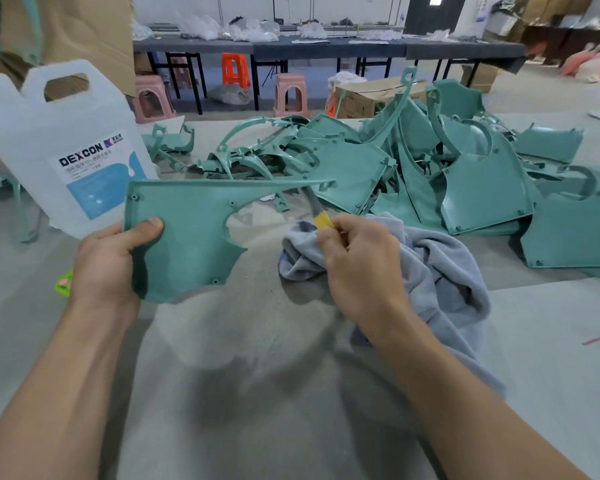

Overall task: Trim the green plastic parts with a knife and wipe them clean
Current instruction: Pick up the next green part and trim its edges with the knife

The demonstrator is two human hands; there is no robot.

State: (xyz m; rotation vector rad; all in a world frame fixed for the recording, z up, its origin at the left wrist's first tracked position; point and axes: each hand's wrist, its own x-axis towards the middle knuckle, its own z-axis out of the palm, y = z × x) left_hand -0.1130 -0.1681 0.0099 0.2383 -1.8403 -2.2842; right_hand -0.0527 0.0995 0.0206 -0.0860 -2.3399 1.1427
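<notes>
Left hand (pixel 101 268) grips one green part (pixel 187 230) by its lower left edge, thumb curled over its face, above the worktop (pixel 257 341), before the heap of green parts (pixel 465 174) and a white jug (pixel 49 140) labelled DEXCON, smaller print unreadable. My right hand (pixel 361 268) pinches a yellow-handled knife (pixel 321 220) against the grey cloth (pixel 447 271); the part's long axis runs left to right, its thin upper arm ending just above the blade, nearest my right hand.

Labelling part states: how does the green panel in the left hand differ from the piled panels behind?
The held panel is raised and gripped by the left hand; the piled panels lie loose on the table. The held panel stands alone; the piled panels overlap at mixed angles. Both: same green plastic.
</notes>
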